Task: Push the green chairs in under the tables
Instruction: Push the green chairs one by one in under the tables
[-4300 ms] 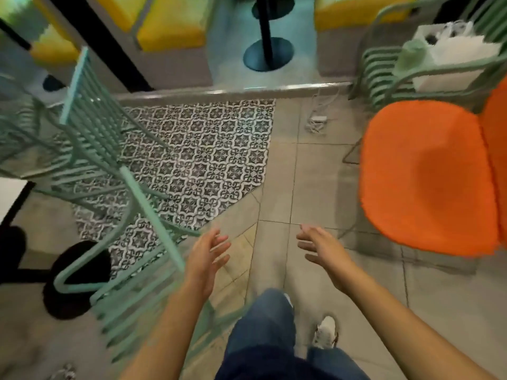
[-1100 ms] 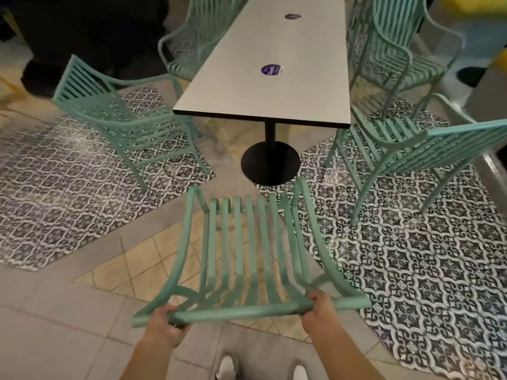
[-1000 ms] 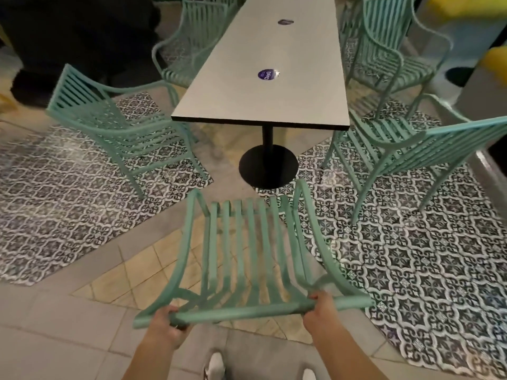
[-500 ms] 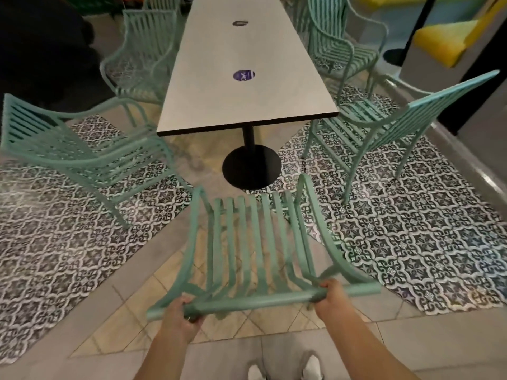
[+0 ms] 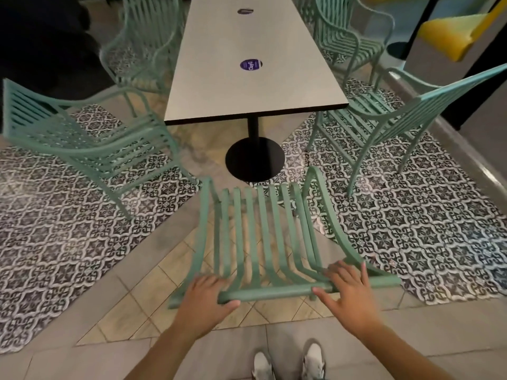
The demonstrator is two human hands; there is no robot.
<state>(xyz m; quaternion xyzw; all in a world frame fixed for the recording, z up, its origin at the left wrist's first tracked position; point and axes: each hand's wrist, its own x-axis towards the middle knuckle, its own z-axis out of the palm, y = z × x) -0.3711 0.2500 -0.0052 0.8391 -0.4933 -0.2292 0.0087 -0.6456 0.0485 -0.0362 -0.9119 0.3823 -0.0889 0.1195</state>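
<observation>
Loosened on both sides since half a second ago: then clamped round the top rail, now easing off it. Nearest green chair (image 5: 263, 242) set down at the table's short end, seat front close to the black pedestal base (image 5: 254, 159), not yet under the table (image 5: 252, 64).

Left to right:
- Far left: side green chair (image 5: 90, 138), angled away from the table edge, well out. Needs pushing in.
- Behind it, rear left chair (image 5: 142, 42), close alongside the table; how far under, cannot tell.
- Left hand (image 5: 204, 296): draped over the top rail (image 5: 274, 291), fingers curved over the far side, thumb under the near side. Light hold on the rail, not a hard clamp.
- Centre: purple sticker (image 5: 251, 65) on the tabletop.
- Right hand (image 5: 347, 287): fingers spread and nearly straight, palm resting on the rail, thumb out to the left. Released, merely touching.
- Right: right side chair (image 5: 389, 116), turned askew, well out from the table. Rear right chair (image 5: 345, 42) near the table edge.
- Bottom: white shoes (image 5: 288, 363) just behind the chair.

Judgement: carry phase over, chair grounded. Likely next a flat-handed shove forward on the rail. Risk: front legs meeting the pedestal base before the seat clears the tabletop edge.
</observation>
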